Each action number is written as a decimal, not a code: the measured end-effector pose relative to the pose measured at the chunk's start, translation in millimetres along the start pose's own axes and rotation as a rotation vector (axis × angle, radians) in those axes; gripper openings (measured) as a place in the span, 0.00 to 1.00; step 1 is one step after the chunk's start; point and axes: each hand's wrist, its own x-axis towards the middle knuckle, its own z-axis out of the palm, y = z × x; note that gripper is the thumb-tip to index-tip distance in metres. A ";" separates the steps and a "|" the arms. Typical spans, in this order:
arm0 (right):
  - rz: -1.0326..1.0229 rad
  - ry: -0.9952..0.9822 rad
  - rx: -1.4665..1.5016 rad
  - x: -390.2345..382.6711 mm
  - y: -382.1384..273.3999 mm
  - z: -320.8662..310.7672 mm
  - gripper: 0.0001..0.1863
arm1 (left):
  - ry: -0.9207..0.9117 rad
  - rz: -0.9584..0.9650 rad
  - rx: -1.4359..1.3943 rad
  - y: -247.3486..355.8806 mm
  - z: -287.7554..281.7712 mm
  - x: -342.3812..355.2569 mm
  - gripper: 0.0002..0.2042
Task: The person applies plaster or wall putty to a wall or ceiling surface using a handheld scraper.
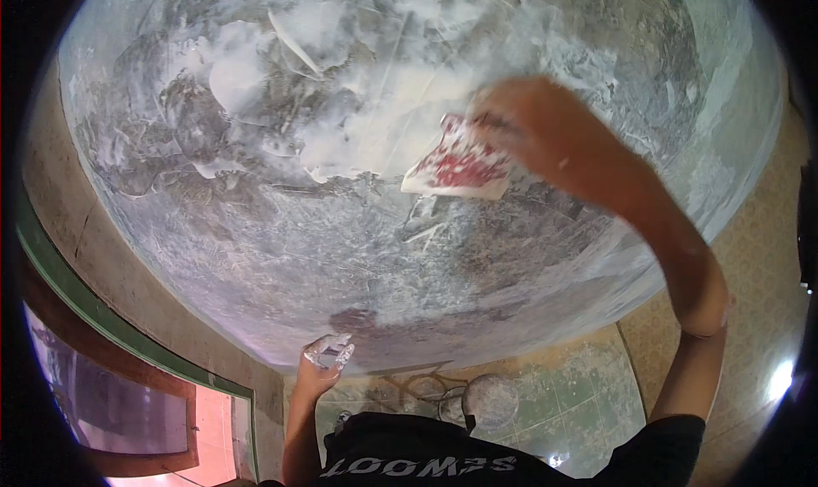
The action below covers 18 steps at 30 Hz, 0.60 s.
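My right hand (520, 125), blurred by motion, grips a red spreader (464, 165) smeared with white filler. The spreader's broad pale edge lies close to the mottled grey wall surface (400, 265); whether it touches cannot be made out. Wet white filler (409, 103) spreads in patches and ridges across the upper middle of that surface, left of and above the spreader. Low in the view, my left hand (326, 357) is near the surface's lower edge, its fingers coated in white. Its thumb and fingers curve apart around a gap, with no object visible between them.
A round, stained container (490, 402) stands on the green tiled floor (579, 406) below. At lower left are a green-edged frame (128, 321) and a brown-framed window or door panel (128, 410). Patterned tan tiles (733, 316) lie at the right.
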 end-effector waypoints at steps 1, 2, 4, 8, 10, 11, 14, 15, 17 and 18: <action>0.005 -0.012 -0.103 2.9 -3.9 9.2 0.13 | 0.003 0.003 -0.003 -1.6 -1.8 0.4 0.10; 0.001 -0.011 -0.107 6.0 -3.1 10.6 0.13 | -0.004 -0.001 -0.009 -2.7 -2.8 -0.6 0.10; 0.034 0.037 -0.057 11.3 2.2 8.8 0.12 | -0.007 -0.005 -0.018 -4.5 -7.5 0.9 0.10; 0.029 0.346 -0.306 9.7 18.7 -87.2 0.13 | 0.010 -0.041 -0.003 -11.1 -25.5 -4.6 0.10; 0.345 0.590 -0.415 29.7 -53.4 -110.7 0.07 | 0.048 -0.045 -0.011 -16.7 -37.6 -5.5 0.10; 0.343 0.589 -0.422 27.6 -50.8 -125.7 0.07 | 0.059 -0.042 -0.025 -18.6 -40.0 -4.0 0.10; 0.184 0.404 -0.217 17.2 -16.9 -144.0 0.12 | 0.075 -0.035 -0.038 -11.0 -41.7 3.7 0.10; 0.214 0.293 -0.011 15.8 -7.4 -124.0 0.16 | 0.078 -0.034 -0.035 -8.6 -42.5 4.2 0.10; 0.132 0.176 -0.024 23.7 -21.0 -70.4 0.17 | 0.062 -0.005 -0.010 -8.7 -43.3 5.2 0.10; 0.052 0.060 -0.036 30.1 -33.1 -41.5 0.17 | 0.045 0.024 0.016 -9.5 -43.2 7.8 0.10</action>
